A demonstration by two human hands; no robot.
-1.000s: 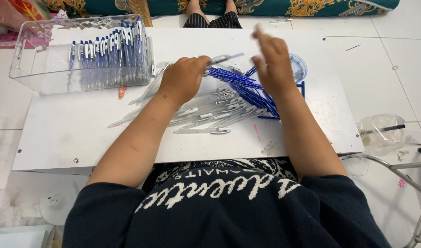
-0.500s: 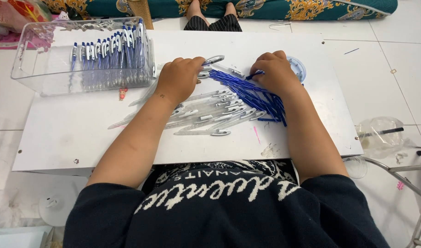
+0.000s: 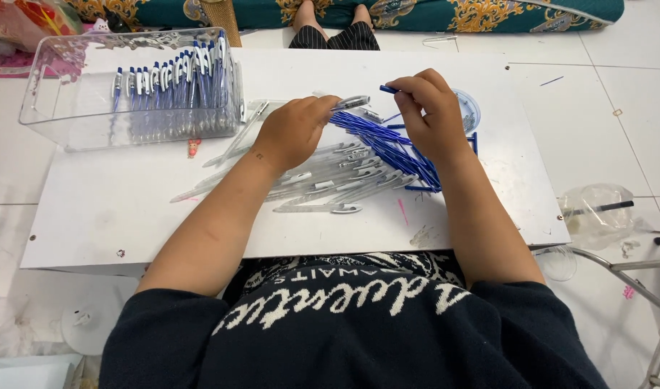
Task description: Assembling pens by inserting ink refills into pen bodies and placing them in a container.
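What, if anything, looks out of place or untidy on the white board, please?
Little stands out: a small pink mark and a grey smudge stain the board near its front edge. The clear barrels lie loosely heaped.

Home floor workspace: low white table (image 3: 114, 216) sitting on tiled floor (image 3: 611, 94), patterned cushion (image 3: 430, 13) lying behind, pen parts piling up.

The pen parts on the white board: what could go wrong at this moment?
1. The clear barrels lie in a loose pile, some near the front edge of the white board; a forearm sweep could perhaps push them off.
2. The right hand pinches one thin blue refill above the blue refill pile; it may slip or bend.
3. The left hand holds a clear barrel only at its end, so aligning the two could fail.
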